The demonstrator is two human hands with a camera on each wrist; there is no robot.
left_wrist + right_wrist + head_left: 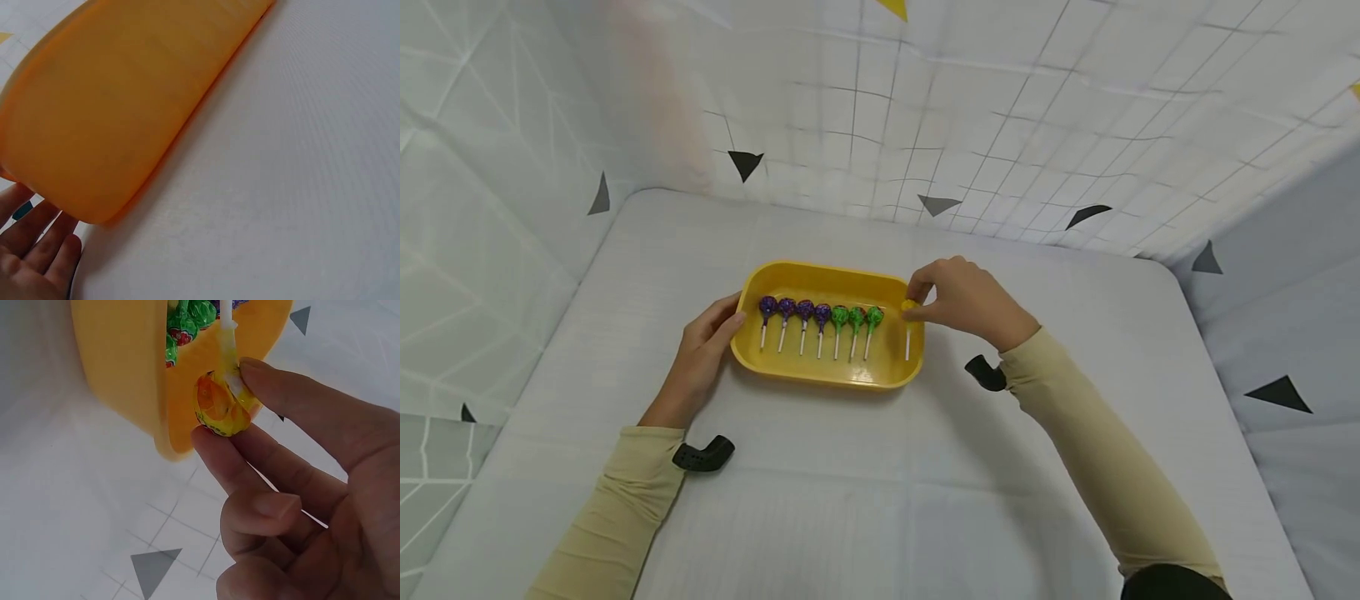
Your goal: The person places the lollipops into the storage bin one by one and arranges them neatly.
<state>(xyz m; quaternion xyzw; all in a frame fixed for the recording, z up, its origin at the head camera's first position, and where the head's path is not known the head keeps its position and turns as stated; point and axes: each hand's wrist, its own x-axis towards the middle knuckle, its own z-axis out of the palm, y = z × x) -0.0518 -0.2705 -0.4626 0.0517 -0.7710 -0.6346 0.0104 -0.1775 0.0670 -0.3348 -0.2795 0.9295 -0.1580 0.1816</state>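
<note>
A yellow lollipop (pixel 219 406) is pinched by its wrapped head between the thumb and fingertips of my right hand (pixel 966 300), over the right end of a yellow tray (pixel 820 379). Its white stick points toward me in the head view. At the tray's left end my left hand (pixel 700 350) grips the wall, thumb at the rim; the left wrist view has its fingers against the outside of the tray (pixel 106 125). Inside, a row holds several purple lollipops (pixel 805 310) on the left, then three green lollipops (pixel 857 315), all with sticks toward me.
The tray stands on a table with a white cover (pixel 820 517). White sheets with grid lines and dark triangles hang behind (pixel 865 125) and at the sides. A black band piece (pixel 703 454) sits at the left wrist, and another (pixel 985 373) at the right.
</note>
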